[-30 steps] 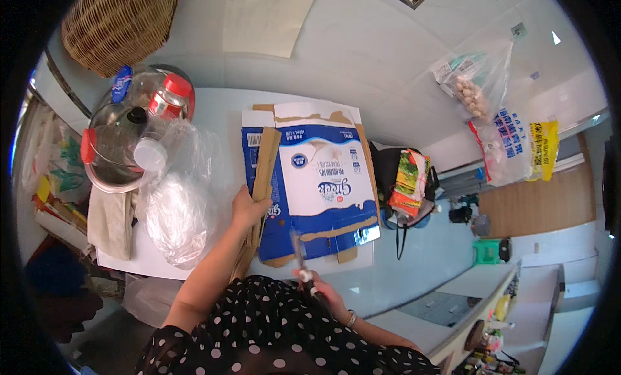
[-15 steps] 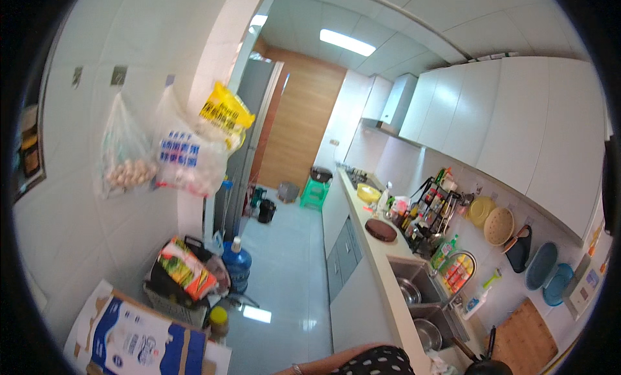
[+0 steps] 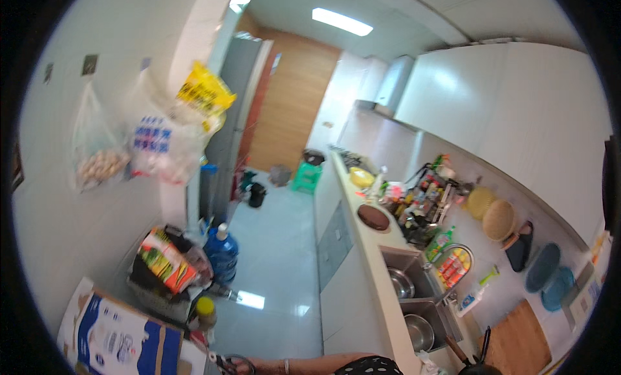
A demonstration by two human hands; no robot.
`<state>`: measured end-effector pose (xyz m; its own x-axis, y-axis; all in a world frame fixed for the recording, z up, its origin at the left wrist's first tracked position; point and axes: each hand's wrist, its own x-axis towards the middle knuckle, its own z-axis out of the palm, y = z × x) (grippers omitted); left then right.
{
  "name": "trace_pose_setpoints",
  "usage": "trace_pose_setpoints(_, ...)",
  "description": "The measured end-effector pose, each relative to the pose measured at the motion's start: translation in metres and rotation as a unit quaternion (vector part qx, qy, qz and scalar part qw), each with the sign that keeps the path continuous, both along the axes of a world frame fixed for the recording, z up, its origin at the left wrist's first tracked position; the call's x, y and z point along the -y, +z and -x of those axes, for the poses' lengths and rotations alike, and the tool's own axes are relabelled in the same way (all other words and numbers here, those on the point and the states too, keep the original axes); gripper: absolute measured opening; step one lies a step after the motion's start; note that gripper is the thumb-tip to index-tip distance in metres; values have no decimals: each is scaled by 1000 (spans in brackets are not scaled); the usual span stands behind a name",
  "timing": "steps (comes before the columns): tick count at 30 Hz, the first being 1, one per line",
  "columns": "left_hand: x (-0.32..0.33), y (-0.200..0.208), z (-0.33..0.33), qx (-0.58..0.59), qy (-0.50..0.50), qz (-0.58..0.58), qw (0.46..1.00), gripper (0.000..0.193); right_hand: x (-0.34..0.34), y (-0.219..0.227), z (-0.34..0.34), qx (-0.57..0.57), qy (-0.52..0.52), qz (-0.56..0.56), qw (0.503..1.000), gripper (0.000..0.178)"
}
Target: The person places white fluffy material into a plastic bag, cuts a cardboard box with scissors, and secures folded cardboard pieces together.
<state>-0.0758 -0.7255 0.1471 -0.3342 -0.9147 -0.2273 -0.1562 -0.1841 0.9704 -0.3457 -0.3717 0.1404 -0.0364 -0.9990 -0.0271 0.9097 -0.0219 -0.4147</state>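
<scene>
At the lower edge, my right hand (image 3: 244,366) has come in from the right, with a band at the wrist and a dark dotted sleeve further up the arm. Its fingers are closed around what look like scissors (image 3: 226,361) with dark loop handles; the lower part is cut off by the frame. The other end points left, beside a cardboard box (image 3: 123,336) with blue and white print. Just behind stands a jar with a yellow lid (image 3: 206,306). My left hand is not in view.
A crate (image 3: 152,294) holding packets and a blue water bottle (image 3: 222,255) stand on the left. Filled plastic bags (image 3: 100,152) hang on the wall. Along the right runs a counter with a double sink (image 3: 414,304), a cutting board (image 3: 517,339) and a dark pan (image 3: 482,368).
My right forearm has reached further left, and the hand with the scissors has come into view. The whole view has shifted slightly, so the surroundings sit further left and higher.
</scene>
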Motion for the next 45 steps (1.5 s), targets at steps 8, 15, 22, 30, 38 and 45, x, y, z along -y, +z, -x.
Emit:
trace_pose_setpoints(8, 20, -25, -21, -122, -20, -57, 991, 41, 39, 62, -19, -119, 100, -149, 976, 74)
trace_pose_setpoints(15, -12, 44, -18, -73, 79, -30, 994, 44, 68, 76, -61, -246, 224, -165, 929, 63)
trace_pose_setpoints(22, -15, 17, -29, -113, 118, -81, 983, 37, 81, 69, -56, -288, 286, -162, 899, 51)
trace_pose_setpoints(30, -16, -7, -26, -93, 130, -84, 984, 34, 87, 71, -49, -340, 260, -171, 887, 45)
trace_pose_setpoints(38, -12, -22, -40, -103, 141, -55, 983, 37, 92, 61, -54, -331, 227, -189, 896, 39)
trace_pose_setpoints(45, 1, -43, -37, -66, 112, -32, 991, 33, 98, 66, -55, -475, 192, -171, 842, 43)
